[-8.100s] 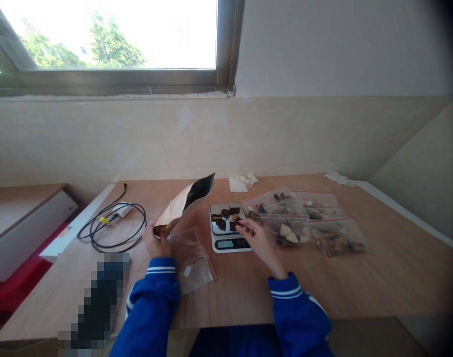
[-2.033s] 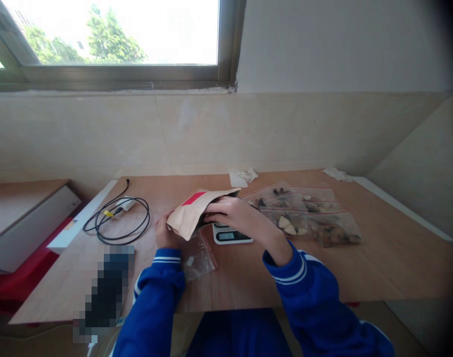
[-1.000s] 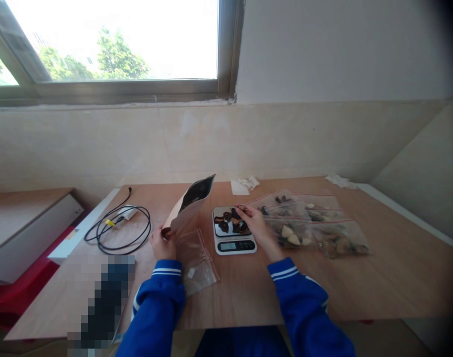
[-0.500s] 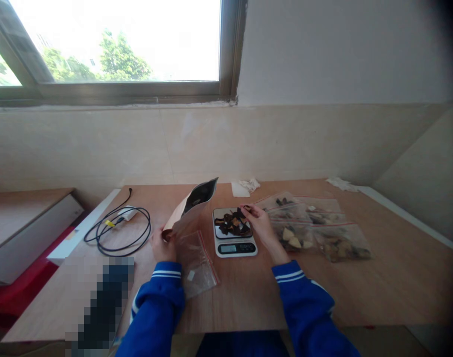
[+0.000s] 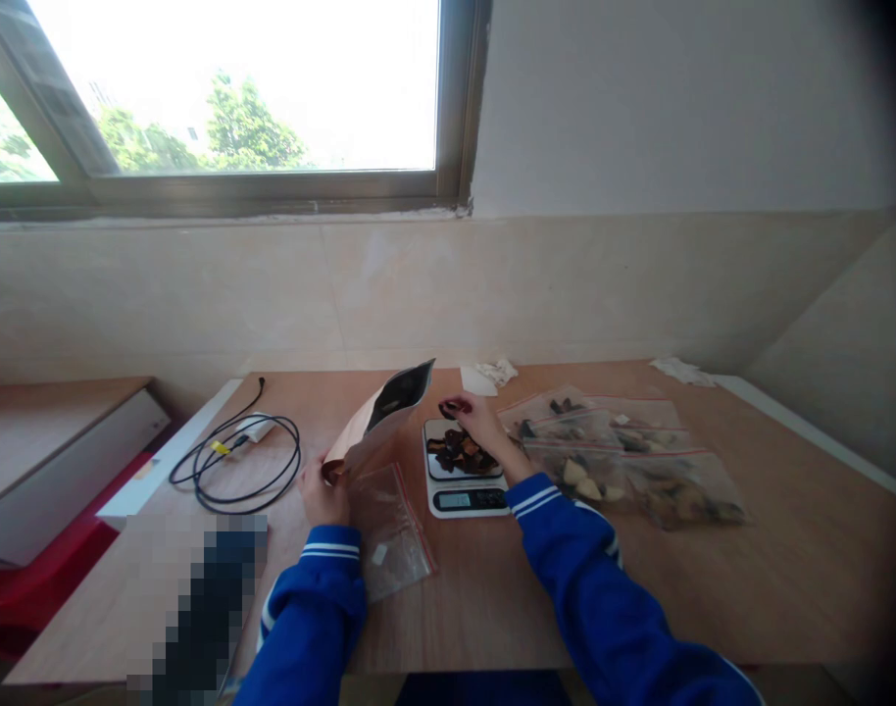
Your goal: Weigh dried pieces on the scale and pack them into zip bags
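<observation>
My left hand [image 5: 324, 492] is closed on the lower end of a brown paper pouch [image 5: 360, 431], tilted so that its dark, open mouth points up and to the right. Between the fingertips of my right hand [image 5: 479, 424] is a dark brown dried slice [image 5: 454, 406], held above the back of the scale. The white kitchen scale [image 5: 437, 506] carries a pile of similar dried slices [image 5: 459, 453] on its plate. Its display is lit, but the digits are too small to read. A clear zip bag [image 5: 396, 539] with a red seal lies flat between my left hand and the scale.
Several clear zip bags [image 5: 675, 490] of dried pieces lie right of the scale. A coiled black cable [image 5: 299, 461] with a white adapter [image 5: 255, 428] is at the left. Crumpled tissue [image 5: 498, 373] lies at the back; a blurred-out dark object [image 5: 213, 608] is at front left.
My right hand has moved left and slightly up over the scale with a dried slice, towards the pouch mouth. My left hand and the pouch stay nearly in place; the view has shifted slightly.
</observation>
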Demonstrator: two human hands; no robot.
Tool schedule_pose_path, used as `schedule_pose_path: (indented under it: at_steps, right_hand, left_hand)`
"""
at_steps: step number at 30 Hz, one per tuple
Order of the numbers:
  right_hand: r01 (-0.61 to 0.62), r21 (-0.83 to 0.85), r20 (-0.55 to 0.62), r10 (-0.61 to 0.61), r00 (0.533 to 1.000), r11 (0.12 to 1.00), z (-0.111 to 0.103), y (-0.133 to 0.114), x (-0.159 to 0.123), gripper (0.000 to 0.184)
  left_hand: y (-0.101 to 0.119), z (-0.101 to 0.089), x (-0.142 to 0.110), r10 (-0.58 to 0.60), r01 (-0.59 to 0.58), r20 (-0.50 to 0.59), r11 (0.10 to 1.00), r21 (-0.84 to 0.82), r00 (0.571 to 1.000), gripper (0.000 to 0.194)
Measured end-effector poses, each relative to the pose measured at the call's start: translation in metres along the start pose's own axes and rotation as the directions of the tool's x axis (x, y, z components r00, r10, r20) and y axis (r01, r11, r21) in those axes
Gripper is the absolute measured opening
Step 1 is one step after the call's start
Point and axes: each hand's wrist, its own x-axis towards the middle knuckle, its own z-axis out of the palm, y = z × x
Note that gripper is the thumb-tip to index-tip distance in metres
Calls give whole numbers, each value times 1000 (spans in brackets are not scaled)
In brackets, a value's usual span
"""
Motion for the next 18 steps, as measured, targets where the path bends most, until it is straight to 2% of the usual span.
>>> schedule_pose_path:
  at_steps: [4, 9, 12, 16, 18]
  right_hand:
    - [16, -59, 59, -12, 998, 998, 6, -1, -7, 17]
    - [4, -79, 38, -1, 999, 997, -4, -3, -13, 24]
    - [-14, -112, -10, 13, 1000, 994, -16, 2, -14, 29]
    - [-29, -171, -165, 0, 986, 985, -34, 16, -16, 33]
    - [-42, -171, -185, 9, 983, 984, -40, 22, -17, 32]
  left_hand:
    - [-2, 1, -1, -11, 11, 5, 1000, 5, 1000, 33]
    - [1, 0, -1, -6, 5, 4, 1000, 27, 1000, 31]
    - [2, 0, -1, 0, -1, 12, 999, 45, 1000, 31]
    - [1, 1, -1, 2, -2, 13, 999, 49, 1000, 30]
    - [-1, 2, -1, 1, -2, 13, 999, 45, 1000, 30]
